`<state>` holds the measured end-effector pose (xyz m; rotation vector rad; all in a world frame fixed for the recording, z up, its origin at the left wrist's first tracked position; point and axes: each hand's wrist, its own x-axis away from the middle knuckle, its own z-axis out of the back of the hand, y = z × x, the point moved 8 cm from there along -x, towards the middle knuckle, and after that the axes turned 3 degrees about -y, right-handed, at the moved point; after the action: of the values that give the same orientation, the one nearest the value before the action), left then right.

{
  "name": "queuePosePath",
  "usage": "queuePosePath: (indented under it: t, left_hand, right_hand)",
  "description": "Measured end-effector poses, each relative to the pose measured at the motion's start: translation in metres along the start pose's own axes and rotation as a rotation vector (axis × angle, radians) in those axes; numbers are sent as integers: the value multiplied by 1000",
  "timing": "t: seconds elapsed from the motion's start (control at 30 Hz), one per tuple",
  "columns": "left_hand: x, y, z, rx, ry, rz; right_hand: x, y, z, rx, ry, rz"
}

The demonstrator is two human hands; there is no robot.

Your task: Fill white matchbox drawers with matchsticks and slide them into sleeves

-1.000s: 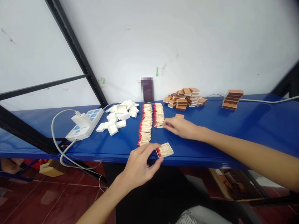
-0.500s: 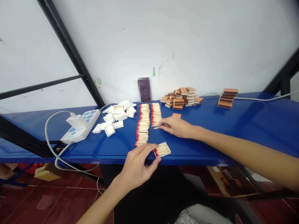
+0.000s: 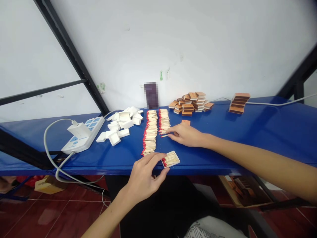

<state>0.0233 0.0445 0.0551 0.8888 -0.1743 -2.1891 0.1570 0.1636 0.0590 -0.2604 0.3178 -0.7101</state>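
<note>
My left hand [image 3: 146,175] grips a white matchbox tray [image 3: 175,162] by its left end, between thumb and fingers, at the front edge of the blue shelf. Matches [image 3: 170,159] with red heads lie inside the tray, heads to the left. Beyond it, my right hand [image 3: 184,135] has its thumb and fingers pinched on a match [image 3: 163,136] at the near end of the shorter match row [image 3: 163,120]. A longer match row [image 3: 150,132] runs alongside on the left, its heads also facing left.
White empty trays [image 3: 123,120] lie heaped at left, beside a power strip [image 3: 85,135] with a plugged-in charger and cable. Matchbox sleeves [image 3: 192,103] are piled at the back right, with one sleeve [image 3: 185,122] behind my right hand. A leaning stack of matchboxes [image 3: 239,103] stands farther right.
The match at my right fingertips now lies slightly apart from the row's near end. My left hand keeps its hold on the tray. The whole view has shifted a little.
</note>
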Motion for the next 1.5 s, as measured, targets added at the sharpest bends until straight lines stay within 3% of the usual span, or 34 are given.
queuePosePath:
  t: [0.53,0.8,1.13,1.5]
  left_hand:
    - [-1,2,1,-13,-1,-5]
    - [1,0,0,-15,1,-7]
    - [0,1,-2,-2,-8,-13]
    - [1,1,-1,-44,31,-17]
  right_hand:
    - [3,-6,-3,112,-49,-10]
    - [5,-2,-3,92,4,-30]
    - [3,-1,-6,182,-39,-85]
    - [3,2,-3,185,1,-97]
